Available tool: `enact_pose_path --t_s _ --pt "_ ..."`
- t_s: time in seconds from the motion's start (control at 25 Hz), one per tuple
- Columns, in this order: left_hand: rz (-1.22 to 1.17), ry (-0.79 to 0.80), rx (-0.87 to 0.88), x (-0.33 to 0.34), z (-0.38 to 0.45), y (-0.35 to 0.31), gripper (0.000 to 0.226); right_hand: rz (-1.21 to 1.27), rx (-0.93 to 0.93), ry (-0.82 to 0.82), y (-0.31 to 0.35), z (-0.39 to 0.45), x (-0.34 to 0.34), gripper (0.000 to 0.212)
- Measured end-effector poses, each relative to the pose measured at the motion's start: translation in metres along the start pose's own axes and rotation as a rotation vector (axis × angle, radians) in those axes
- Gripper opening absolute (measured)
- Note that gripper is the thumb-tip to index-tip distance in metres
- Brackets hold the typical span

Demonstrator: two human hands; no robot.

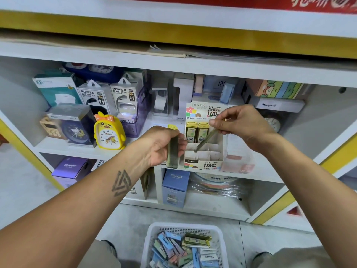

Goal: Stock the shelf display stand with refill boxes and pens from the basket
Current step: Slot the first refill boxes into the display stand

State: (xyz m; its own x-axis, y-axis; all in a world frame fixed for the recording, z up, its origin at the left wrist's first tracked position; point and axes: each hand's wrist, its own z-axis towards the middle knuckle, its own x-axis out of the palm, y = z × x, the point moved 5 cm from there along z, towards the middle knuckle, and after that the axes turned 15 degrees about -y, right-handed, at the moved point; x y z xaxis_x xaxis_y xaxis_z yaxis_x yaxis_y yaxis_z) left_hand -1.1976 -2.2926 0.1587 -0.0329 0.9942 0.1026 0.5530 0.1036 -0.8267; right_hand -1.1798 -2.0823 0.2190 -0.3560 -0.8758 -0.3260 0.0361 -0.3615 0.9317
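Item: display stand (202, 151), at the shelf's front edge, two refill boxes (197, 132) in its back row. My right hand (241, 124) pinches one green pen (205, 140), long axis slanting tip-down toward the empty middle compartments directly below. My left hand (162, 146) grips more stock just left; basket (154, 238) on the floor.

Both forearms are extended forward; the left hand (162, 146) is curled in a grip, the right hand (239, 124) pinched
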Motion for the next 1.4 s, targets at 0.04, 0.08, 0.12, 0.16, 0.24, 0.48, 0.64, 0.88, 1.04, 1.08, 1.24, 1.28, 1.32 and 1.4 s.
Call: enact_pose_path --t_s 0.04,0.08,0.12,0.16,0.24,0.48,0.64,0.88,1.04,1.08,1.24,1.28,1.32,1.4 --pt "-0.003 0.001 -0.034 0.000 -0.002 0.001 0.030 -0.004 0.001 0.004 0.000 0.001 -0.003 0.022" --pt "-0.015 0.009 -0.063 0.000 -0.003 0.001 0.033 -0.007 0.000 0.015 -0.001 0.002 -0.005 0.023" --pt "-0.030 0.023 -0.082 0.001 -0.005 0.000 0.035 -0.015 -0.004 0.029 -0.001 0.003 -0.006 0.021" --pt "-0.042 0.040 -0.092 0.001 -0.005 0.000 0.038 -0.022 -0.011 0.037 -0.001 0.004 -0.005 0.019" --pt "-0.058 0.065 -0.096 0.002 -0.006 -0.002 0.041 -0.073 -0.080 0.010 -0.001 0.006 0.001 0.014" --pt "-0.071 0.025 -0.033 0.001 -0.005 -0.003 0.017 -0.374 -0.431 -0.114 -0.002 0.003 0.031 0.006" --pt "-0.062 0.034 -0.032 -0.004 -0.004 -0.005 0.020 -0.356 -0.487 -0.115 0.001 0.001 0.042 0.013" --pt "-0.087 -0.038 0.129 -0.008 0.000 -0.006 0.020 -0.559 -0.648 -0.086 -0.004 -0.002 0.061 0.006" --pt "-0.013 -0.047 0.184 -0.013 0.004 -0.005 0.022 -0.596 -0.713 -0.119 0.000 -0.002 0.061 0.016" --pt "0.013 -0.044 0.208 -0.012 0.003 -0.006 0.018 -0.512 -0.617 -0.129 0.002 -0.001 0.058 0.016" --pt "0.024 -0.029 0.280 -0.006 0.000 -0.007 0.021 -0.067 -0.187 0.096 0.002 -0.007 0.064 0.017" --pt "0.023 -0.027 0.302 -0.003 -0.001 -0.007 0.023 -0.065 -0.183 0.112 0.003 -0.009 0.064 0.017" --pt "0.034 -0.035 0.332 0.000 -0.001 -0.007 0.025 -0.075 -0.192 0.106 0.005 -0.011 0.061 0.015" --pt "0.129 -0.081 0.429 0.005 -0.002 -0.008 0.028 -0.083 -0.205 0.076 0.009 -0.013 0.053 0.011"
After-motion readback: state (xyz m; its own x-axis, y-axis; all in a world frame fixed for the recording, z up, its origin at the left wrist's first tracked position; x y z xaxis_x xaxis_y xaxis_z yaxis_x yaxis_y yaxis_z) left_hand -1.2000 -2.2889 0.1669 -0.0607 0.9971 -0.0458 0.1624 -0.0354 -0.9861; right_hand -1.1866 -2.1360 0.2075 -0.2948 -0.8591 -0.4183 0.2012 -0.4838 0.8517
